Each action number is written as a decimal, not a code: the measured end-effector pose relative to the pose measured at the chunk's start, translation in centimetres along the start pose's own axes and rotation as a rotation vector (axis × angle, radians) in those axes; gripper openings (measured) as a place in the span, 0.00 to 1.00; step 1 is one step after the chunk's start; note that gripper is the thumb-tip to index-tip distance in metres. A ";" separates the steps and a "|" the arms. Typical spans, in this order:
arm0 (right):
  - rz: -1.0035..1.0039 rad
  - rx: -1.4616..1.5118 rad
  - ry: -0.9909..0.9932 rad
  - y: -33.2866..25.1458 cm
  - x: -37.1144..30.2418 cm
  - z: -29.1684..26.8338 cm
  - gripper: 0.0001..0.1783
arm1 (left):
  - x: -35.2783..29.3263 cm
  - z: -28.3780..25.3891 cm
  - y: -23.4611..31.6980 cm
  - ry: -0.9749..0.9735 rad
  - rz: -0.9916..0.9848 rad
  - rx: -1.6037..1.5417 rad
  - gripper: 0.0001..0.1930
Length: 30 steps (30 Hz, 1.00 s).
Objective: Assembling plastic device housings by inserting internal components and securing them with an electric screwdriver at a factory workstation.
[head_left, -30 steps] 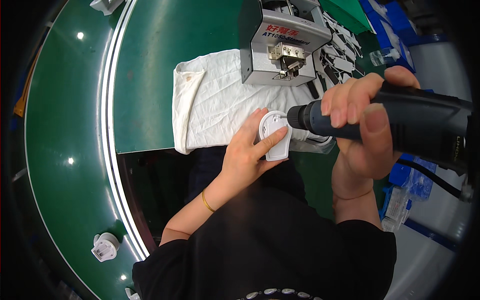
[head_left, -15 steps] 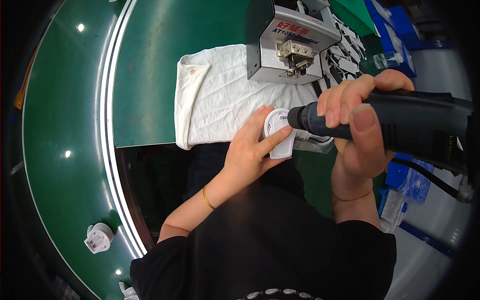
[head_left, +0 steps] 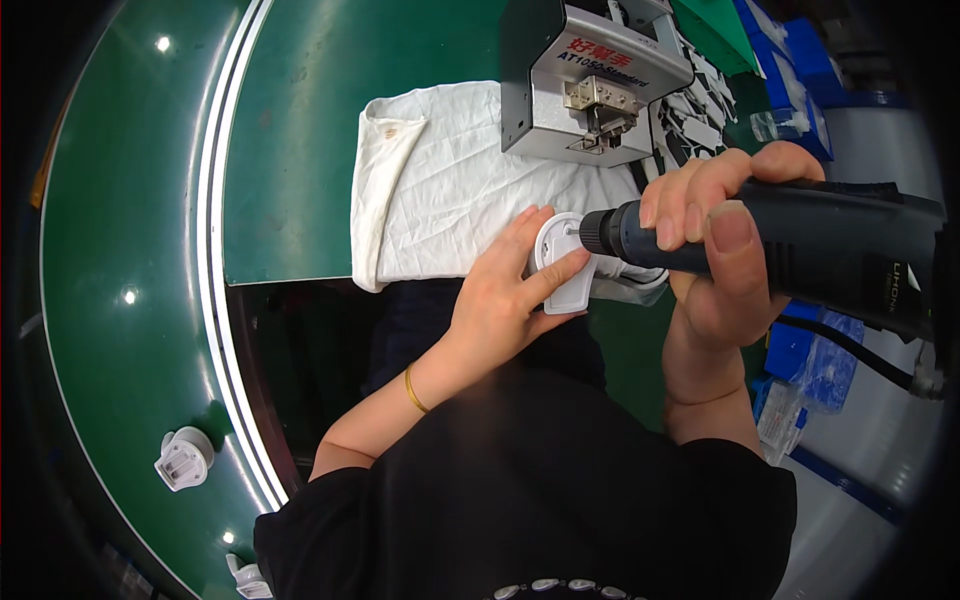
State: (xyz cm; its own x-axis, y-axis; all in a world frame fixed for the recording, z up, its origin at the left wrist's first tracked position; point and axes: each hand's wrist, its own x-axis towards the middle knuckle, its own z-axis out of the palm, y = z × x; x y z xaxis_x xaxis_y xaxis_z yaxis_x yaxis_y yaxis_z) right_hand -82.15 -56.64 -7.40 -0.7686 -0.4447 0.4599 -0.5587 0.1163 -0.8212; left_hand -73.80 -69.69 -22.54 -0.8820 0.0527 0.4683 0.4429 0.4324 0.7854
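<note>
My left hand [head_left: 507,285] grips a white plastic housing [head_left: 568,290], round at the top with a narrower squared lower part, thumb across its face. It is held at the front edge of a folded white cloth [head_left: 440,190]. My right hand [head_left: 725,235] is wrapped round a black electric screwdriver [head_left: 830,245], held nearly level and pointing left. The driver's bit meets the upper right of the housing's face; whether a screw sits under it is too small to tell. A black cable hangs from the driver's rear end.
A silver-and-black bench machine [head_left: 590,95] stands at the cloth's far edge. Beside it lies a pile of black and white flat parts [head_left: 695,120]. Blue bins [head_left: 800,80] line the right. On the green surface at left sit white plastic units [head_left: 185,458], past a bright white rail [head_left: 210,200].
The white units at left have shifted slightly toward me and leftward in view. The bench machine appears slightly farther right. Both hands keep their grips, with the bit still at the housing.
</note>
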 end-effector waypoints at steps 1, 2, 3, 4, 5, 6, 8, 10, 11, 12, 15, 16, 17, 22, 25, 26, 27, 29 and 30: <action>0.011 0.200 0.079 0.1 -0.1 0.4 0.22 | 0.0 0.0 0.0 0.005 0.006 -0.001 0.33; 0.012 0.201 0.081 0.1 -0.1 0.6 0.22 | 0.0 0.1 0.1 0.009 0.013 0.000 0.33; 0.028 0.216 0.085 0.0 -0.1 0.7 0.21 | 0.0 0.1 0.1 0.009 0.014 0.003 0.33; 0.043 0.232 0.089 0.0 0.0 0.7 0.21 | 0.0 0.1 0.1 0.008 0.011 0.005 0.33; 0.038 0.236 0.091 0.0 0.0 0.6 0.21 | -0.1 0.1 0.1 0.007 0.009 0.008 0.33; 0.048 0.191 0.069 0.0 0.0 0.5 0.21 | -0.1 0.0 0.2 0.007 0.014 0.013 0.33; 0.050 0.150 0.051 0.3 0.0 0.1 0.22 | -0.1 0.1 0.3 0.002 0.009 0.016 0.33; 0.031 0.296 0.095 0.9 0.1 -0.2 0.23 | 0.0 0.2 0.3 -0.011 0.013 0.017 0.34; 0.032 0.356 0.098 1.2 0.3 -0.6 0.24 | 0.2 0.2 0.3 -0.023 0.010 0.011 0.34; 0.023 0.367 0.095 1.9 0.4 -1.3 0.24 | 0.3 -0.1 0.6 -0.020 0.012 0.025 0.34; 0.062 0.514 0.442 3.5 1.0 -6.0 0.21 | 0.8 -1.3 1.9 0.001 0.028 0.231 0.30; 0.161 0.507 0.631 3.6 0.7 -9.1 0.21 | 1.3 -1.4 2.0 -0.087 0.164 0.255 0.27; 0.278 0.412 0.727 4.7 0.7 -11.5 0.21 | 1.3 -1.7 2.1 -0.166 0.277 0.310 0.24; 0.634 0.016 0.808 16.8 -4.8 -23.0 0.20 | 2.1 -5.6 3.6 -0.305 0.218 0.475 0.18; 0.738 0.069 0.907 23.8 -9.3 -27.5 0.20 | 2.0 -6.7 0.9 -0.151 0.213 0.385 0.18; 0.789 -0.043 0.870 24.0 -9.6 -27.4 0.18 | 2.1 -8.0 0.5 -0.124 0.208 0.433 0.18; 0.780 -0.057 0.890 24.5 -9.9 -27.2 0.19 | 2.4 -9.6 0.3 -0.020 0.084 0.386 0.19; 0.773 -0.129 0.880 25.7 -10.2 -27.4 0.17 | 3.3 -12.9 -1.5 0.273 -0.039 0.368 0.22; 0.762 -0.111 0.865 26.1 -10.3 -27.4 0.17 | 4.0 -14.8 -3.7 0.458 -0.039 0.397 0.23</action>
State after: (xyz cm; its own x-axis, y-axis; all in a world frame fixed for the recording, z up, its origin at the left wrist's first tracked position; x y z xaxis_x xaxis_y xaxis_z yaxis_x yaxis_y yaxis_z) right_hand -97.34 -24.72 -24.29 -0.8505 0.5252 -0.0287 0.1498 0.1894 -0.9704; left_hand -76.56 -84.39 -17.63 -0.6981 -0.3248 0.6381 0.2401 0.7334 0.6360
